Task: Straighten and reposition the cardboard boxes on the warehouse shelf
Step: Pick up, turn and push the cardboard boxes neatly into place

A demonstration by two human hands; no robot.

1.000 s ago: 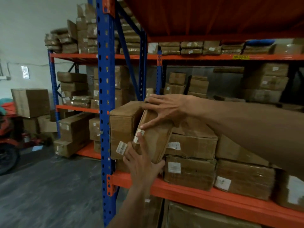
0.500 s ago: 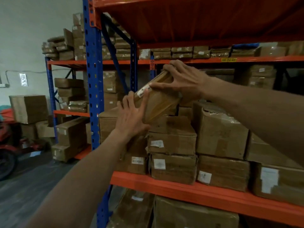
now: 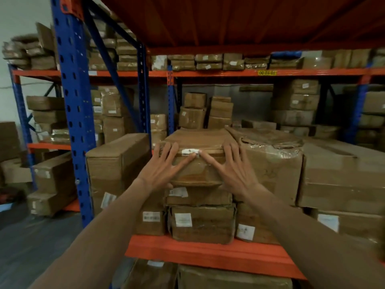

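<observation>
A flat cardboard box with a small white label on its front edge lies squarely on top of the middle stack on the orange shelf. My left hand and my right hand are both pressed flat against its front face, fingers spread, thumbs nearly meeting under the label. Neither hand grips it. Beneath it sit two more labelled boxes. A long box lies to the left and a big plastic-wrapped box to the right.
A blue rack upright stands just left of the stack. More boxes fill the shelf to the right, the racks behind and the shelf above. Stacked boxes sit on the floor at left, with grey floor in front.
The box was tilted and carried in both hands, lifted from the stack's front up over it. Now it lies flat on the middle stack and both hands have moved to its front face.
</observation>
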